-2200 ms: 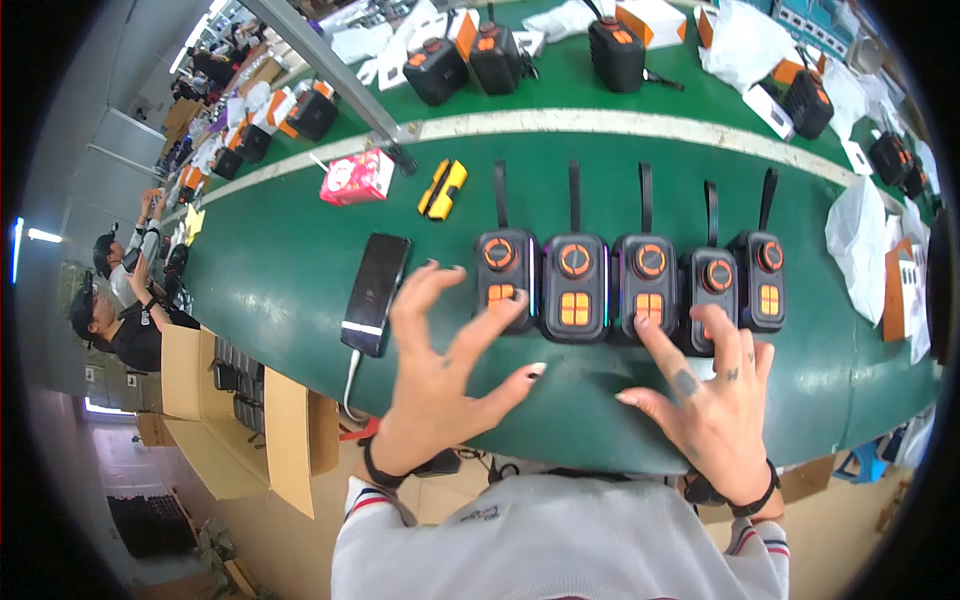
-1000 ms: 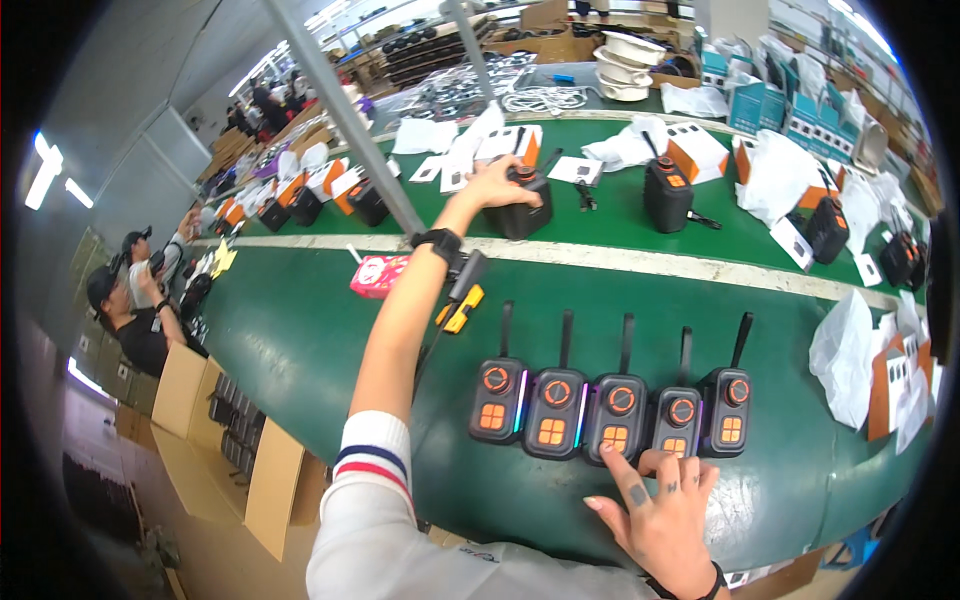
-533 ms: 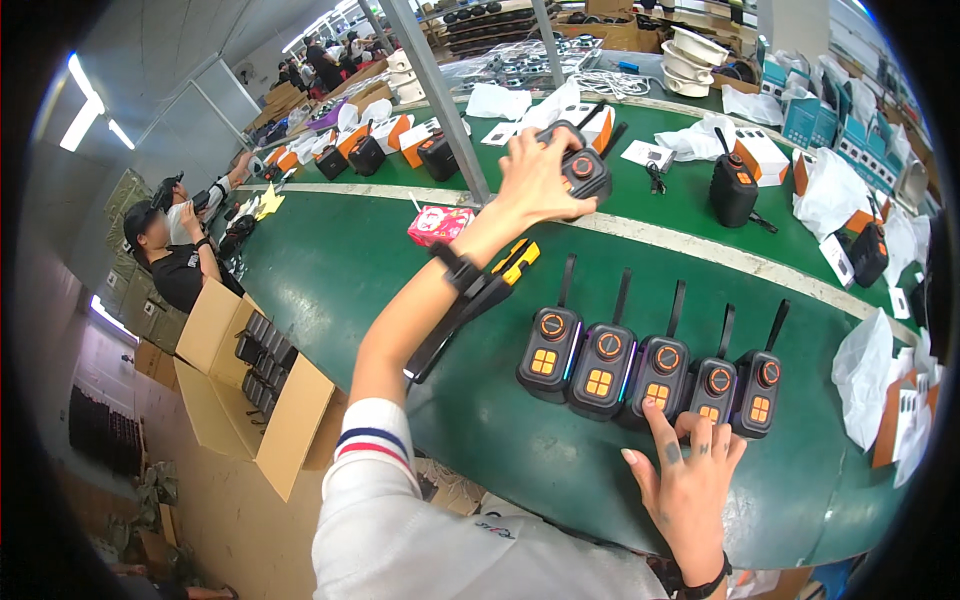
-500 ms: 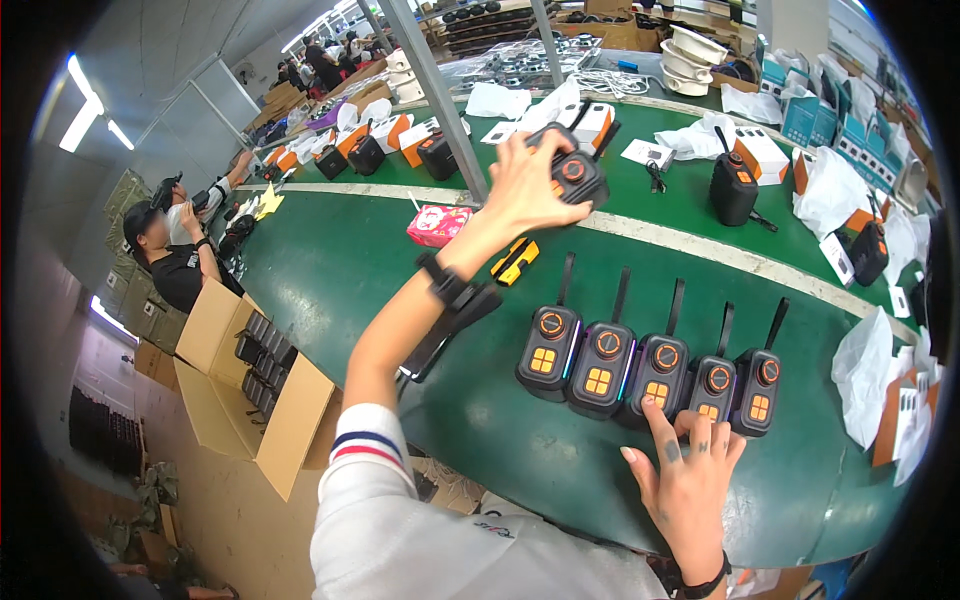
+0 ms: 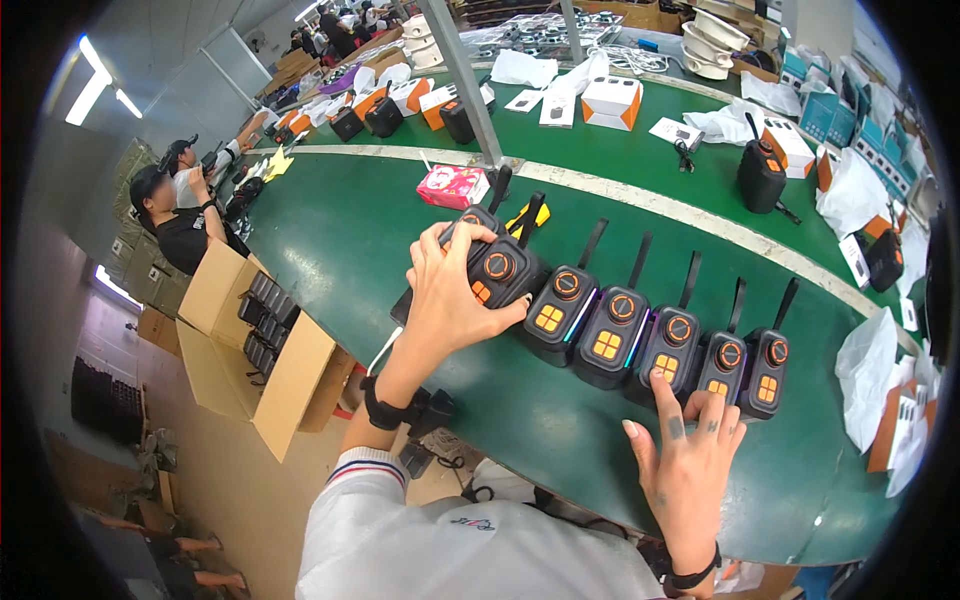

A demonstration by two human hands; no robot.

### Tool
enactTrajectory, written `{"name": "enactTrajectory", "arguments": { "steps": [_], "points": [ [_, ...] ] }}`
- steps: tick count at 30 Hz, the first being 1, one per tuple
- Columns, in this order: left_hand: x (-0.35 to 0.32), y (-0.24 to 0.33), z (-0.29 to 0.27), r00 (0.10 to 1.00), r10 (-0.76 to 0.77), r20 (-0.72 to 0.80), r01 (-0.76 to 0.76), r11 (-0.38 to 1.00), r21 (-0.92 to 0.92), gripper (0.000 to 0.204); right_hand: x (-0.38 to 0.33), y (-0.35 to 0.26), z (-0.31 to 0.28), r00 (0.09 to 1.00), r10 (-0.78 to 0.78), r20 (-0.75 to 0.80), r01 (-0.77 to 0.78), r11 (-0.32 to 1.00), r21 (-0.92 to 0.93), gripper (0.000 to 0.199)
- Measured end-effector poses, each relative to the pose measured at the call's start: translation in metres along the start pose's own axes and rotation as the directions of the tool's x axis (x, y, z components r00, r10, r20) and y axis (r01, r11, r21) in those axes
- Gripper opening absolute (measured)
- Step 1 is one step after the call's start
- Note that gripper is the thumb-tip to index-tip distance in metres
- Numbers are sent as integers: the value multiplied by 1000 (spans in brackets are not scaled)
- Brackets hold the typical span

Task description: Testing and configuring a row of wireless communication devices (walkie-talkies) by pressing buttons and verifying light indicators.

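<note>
My left hand point(image 5: 455, 290) is wrapped round two black portable speakers. The nearer speaker point(image 5: 498, 262) has an orange-ringed knob and a strap on top; the other is partly covered by my fingers. Both are at the left end of a row of several like speakers on the green table point(image 5: 480, 400). My right hand point(image 5: 690, 450) holds nothing. Its index fingertip touches the orange buttons of the middle speaker point(image 5: 672, 340) in the row, while its other fingers bend in front of the speaker point(image 5: 722, 358) to its right. Purplish light strips glow on some speakers' sides.
A pink packet point(image 5: 453, 186) and a yellow object point(image 5: 530, 216) lie beyond my left hand. An open carton point(image 5: 300, 395) with black devices stands at the left. A metal post point(image 5: 462, 80) rises behind the table. Boxes and white bags line the far side. Two people sit far left.
My left hand has brought the two speakers from beyond the row down to its left end. My right index finger stays on the middle speaker's buttons. The view has shifted slightly.
</note>
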State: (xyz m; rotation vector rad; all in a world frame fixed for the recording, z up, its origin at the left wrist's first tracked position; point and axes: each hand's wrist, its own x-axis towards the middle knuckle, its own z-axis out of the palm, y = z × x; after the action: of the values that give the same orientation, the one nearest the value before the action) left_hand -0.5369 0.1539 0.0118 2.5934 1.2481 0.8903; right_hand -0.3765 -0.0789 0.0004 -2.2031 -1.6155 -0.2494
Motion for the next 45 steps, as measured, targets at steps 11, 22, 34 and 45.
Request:
{"name": "enactTrajectory", "arguments": {
  "steps": [11,22,34,45],
  "points": [
    [-22,43,15,965,-254,68,249,965,76,68,-2,1,-15,988,146,-49,-146,989,-8,48],
    [-40,39,14,968,-225,109,231,972,-48,30,21,-26,-13,999,-5,-40,6,1000,12,47],
    [-64,-33,12,927,363,-91,-373,880,-292,41,52,-70,36,964,-262,52,251,956,152,38],
    [-51,-55,19,796,591,-132,-604,791,-100,43,69,-81,37,959,-279,56,276,960,58,27]
  ]
}}
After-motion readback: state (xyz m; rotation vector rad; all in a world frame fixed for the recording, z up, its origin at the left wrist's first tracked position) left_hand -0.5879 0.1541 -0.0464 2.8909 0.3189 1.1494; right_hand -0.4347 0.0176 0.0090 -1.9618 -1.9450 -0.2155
